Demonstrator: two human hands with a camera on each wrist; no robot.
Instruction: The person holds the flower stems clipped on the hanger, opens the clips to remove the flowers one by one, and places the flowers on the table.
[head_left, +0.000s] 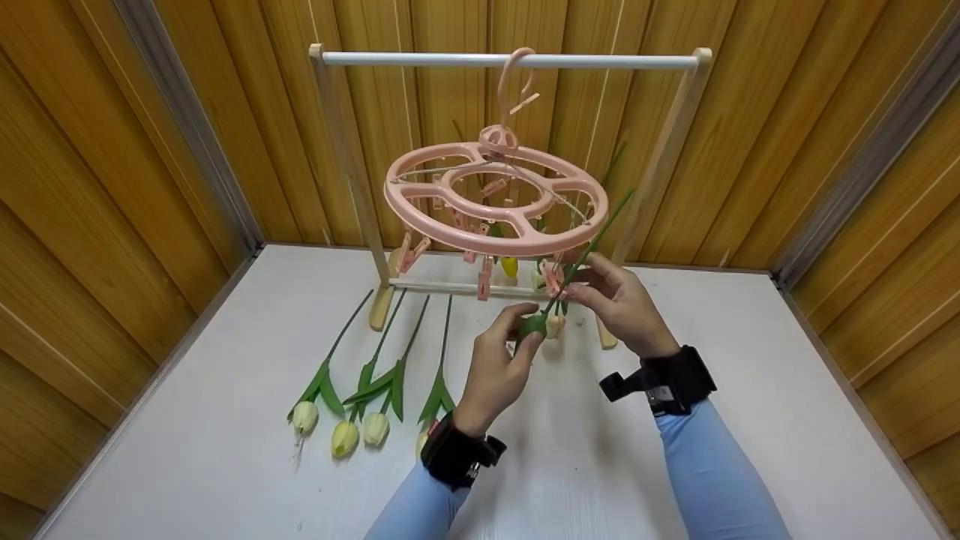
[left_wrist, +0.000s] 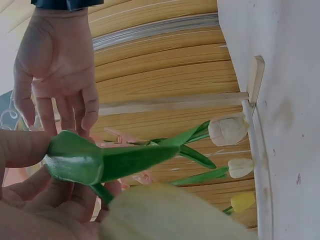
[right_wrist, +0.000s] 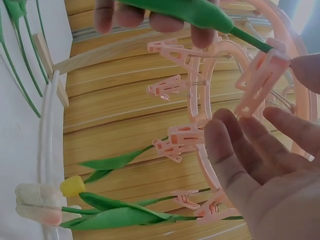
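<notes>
My left hand (head_left: 499, 360) pinches the green leaves of an artificial tulip (left_wrist: 75, 157) between thumb and fingers. Its pale blossom (left_wrist: 165, 215) looms blurred in the left wrist view, and its stem (head_left: 611, 225) slants up to the right past the rim of a pink clip hanger (head_left: 495, 244). At that rim my right hand (head_left: 622, 307) holds a pink clothespin (right_wrist: 262, 80) between thumb and fingertips, right beside the stem. Whether the clothespin grips the stem is hard to see. Other tulips hang head down from clips: a yellow one (right_wrist: 73, 186) and a pinkish-white one (right_wrist: 37, 204).
The hanger hooks over a white rod (head_left: 420, 58) on a wooden-legged stand (head_left: 664, 161). Several tulips lie on the white table (head_left: 225, 465) at left, among them a yellow tulip (head_left: 345, 438) and a white tulip (head_left: 304, 416). Unloaded clips (head_left: 484, 277) dangle from the hanger.
</notes>
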